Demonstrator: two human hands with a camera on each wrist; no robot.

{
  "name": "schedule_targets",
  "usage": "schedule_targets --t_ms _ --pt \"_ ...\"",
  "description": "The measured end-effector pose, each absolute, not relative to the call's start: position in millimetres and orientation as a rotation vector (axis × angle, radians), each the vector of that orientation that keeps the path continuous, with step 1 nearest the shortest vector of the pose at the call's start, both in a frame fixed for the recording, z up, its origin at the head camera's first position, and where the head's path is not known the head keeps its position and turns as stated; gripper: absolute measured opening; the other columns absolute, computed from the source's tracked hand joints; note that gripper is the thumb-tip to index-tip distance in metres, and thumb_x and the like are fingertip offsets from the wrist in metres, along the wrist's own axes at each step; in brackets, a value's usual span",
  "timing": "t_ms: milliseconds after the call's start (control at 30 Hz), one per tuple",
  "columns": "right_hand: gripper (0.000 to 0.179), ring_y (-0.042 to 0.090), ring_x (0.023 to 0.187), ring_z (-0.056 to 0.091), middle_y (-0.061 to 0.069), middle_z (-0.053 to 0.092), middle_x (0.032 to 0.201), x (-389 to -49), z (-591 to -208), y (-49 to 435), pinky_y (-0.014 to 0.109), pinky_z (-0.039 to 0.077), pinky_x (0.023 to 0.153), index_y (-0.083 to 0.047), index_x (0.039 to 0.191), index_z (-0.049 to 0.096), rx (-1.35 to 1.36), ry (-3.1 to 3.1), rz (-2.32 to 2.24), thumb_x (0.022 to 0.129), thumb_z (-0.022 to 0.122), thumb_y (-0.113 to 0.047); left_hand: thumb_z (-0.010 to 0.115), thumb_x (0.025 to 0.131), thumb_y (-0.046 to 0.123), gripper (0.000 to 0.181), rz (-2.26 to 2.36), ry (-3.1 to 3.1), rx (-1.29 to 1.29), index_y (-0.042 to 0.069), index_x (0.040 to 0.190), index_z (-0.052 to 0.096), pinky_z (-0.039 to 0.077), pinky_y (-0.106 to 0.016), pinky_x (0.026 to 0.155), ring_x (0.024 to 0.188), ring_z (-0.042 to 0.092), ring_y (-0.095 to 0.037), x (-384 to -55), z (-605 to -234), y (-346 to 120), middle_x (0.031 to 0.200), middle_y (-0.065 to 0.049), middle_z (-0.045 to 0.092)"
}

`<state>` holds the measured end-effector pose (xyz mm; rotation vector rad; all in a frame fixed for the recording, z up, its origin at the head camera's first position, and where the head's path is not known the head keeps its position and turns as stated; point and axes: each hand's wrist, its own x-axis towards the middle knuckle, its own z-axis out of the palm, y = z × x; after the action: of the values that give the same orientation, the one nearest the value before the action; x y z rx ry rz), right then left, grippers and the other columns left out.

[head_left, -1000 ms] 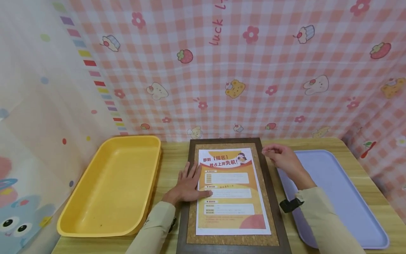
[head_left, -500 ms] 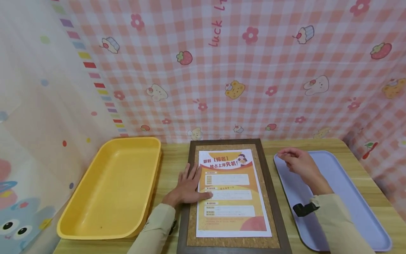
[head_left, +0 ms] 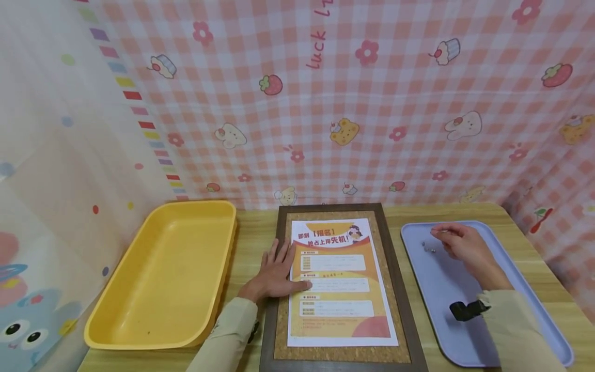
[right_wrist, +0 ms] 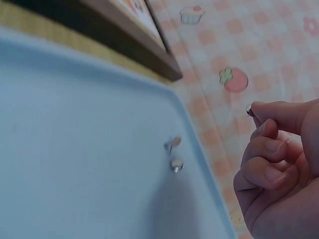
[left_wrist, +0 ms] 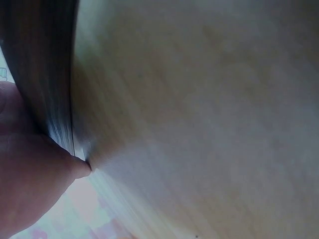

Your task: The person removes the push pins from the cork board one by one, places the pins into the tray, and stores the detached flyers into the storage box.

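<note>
My left hand lies spread across the left side of a brown-framed corkboard, its thumb on the printed orange-and-white sheet. Beside the dark frame, part of that hand shows in the left wrist view. Over the back of the lilac tray, my right hand pinches a small silver thumbtack between thumb and forefinger; its other fingers are curled in. More thumbtacks with round metal heads lie on the tray floor, to the left of this hand in the head view.
A deep yellow tray stands on the wooden table left of the board. Behind the table hangs a pink checked cloth. A pale printed cloth covers the left side.
My right hand has moved right, from the board's right edge to over the lilac tray. Thumbtacks now show in the tray. The left hand has stayed in place.
</note>
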<state>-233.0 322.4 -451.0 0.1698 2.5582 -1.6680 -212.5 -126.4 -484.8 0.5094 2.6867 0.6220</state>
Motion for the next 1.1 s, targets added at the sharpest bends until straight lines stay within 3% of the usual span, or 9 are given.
schedule_targets --t_ms 233,600,1100 --pt "0.027 0.007 0.059 0.045 -0.009 0.052 0.067 -231 -464 333 0.028 0.041 0.053 -0.005 0.108 0.068 0.254 2.580 -1.603 0.099 0.061 -0.030 0.058 0.087 0.067 0.108 0.623 2.690 0.518 0.011 0.161 0.002 -0.005 -0.062 0.118 0.151 -0.019 -0.034 -214 -485 -128 0.167 -0.011 -0.008" --pt "0.019 0.007 0.054 0.044 -0.010 0.050 0.064 -234 -485 341 0.026 0.040 0.051 -0.010 0.104 0.068 0.328 2.493 -1.621 0.101 0.056 -0.025 0.059 0.088 0.065 0.106 0.621 2.689 0.510 0.012 0.161 0.003 -0.003 -0.062 0.118 0.151 -0.018 -0.033 -213 -484 -126 0.167 -0.011 -0.008" --pt "0.035 0.008 0.058 0.048 -0.006 0.056 0.075 -234 -495 340 0.027 0.043 0.052 0.004 0.117 0.062 0.405 2.551 -1.476 0.101 0.056 -0.026 0.059 0.088 0.065 0.107 0.635 2.680 0.502 0.013 0.161 0.002 -0.004 -0.062 0.118 0.151 -0.018 -0.033 -213 -485 -127 0.167 -0.009 -0.007"
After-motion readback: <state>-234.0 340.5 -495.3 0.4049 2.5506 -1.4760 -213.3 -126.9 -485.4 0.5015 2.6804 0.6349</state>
